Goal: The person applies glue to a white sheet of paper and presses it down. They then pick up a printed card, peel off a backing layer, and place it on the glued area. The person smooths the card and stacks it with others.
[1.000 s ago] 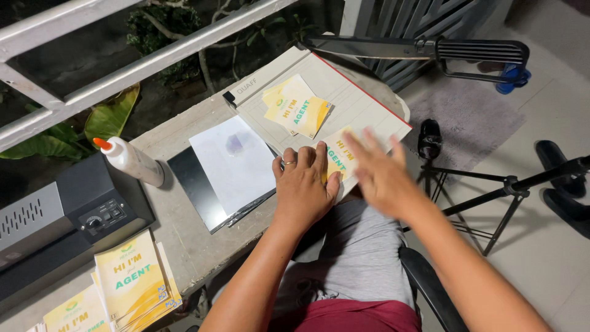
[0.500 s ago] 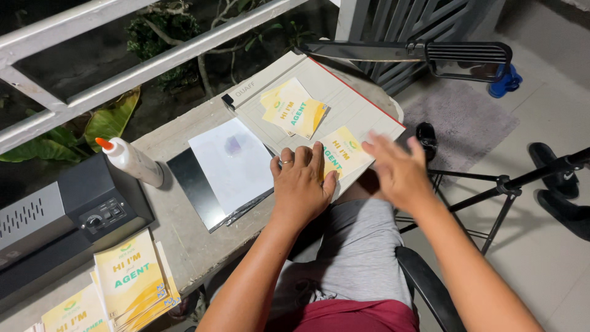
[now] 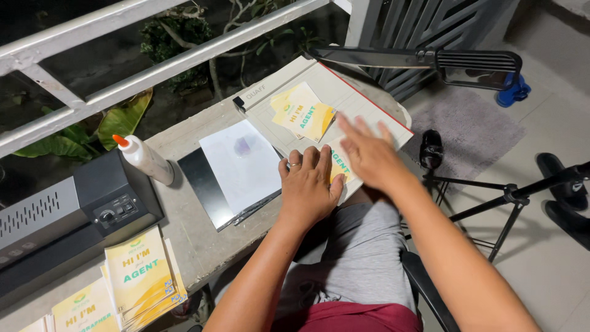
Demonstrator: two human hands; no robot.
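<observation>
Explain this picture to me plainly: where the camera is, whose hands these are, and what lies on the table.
The camera sits on a person's head and looks down at their own two bare hands. The left hand presses flat on a yellow card lying on a paper cutter, whose blade arm is raised. The right hand hovers open just above it, holding nothing. More cards lie on the cutter. On the table are also a white sheet, a glue bottle, a laminator and a card stack.
</observation>
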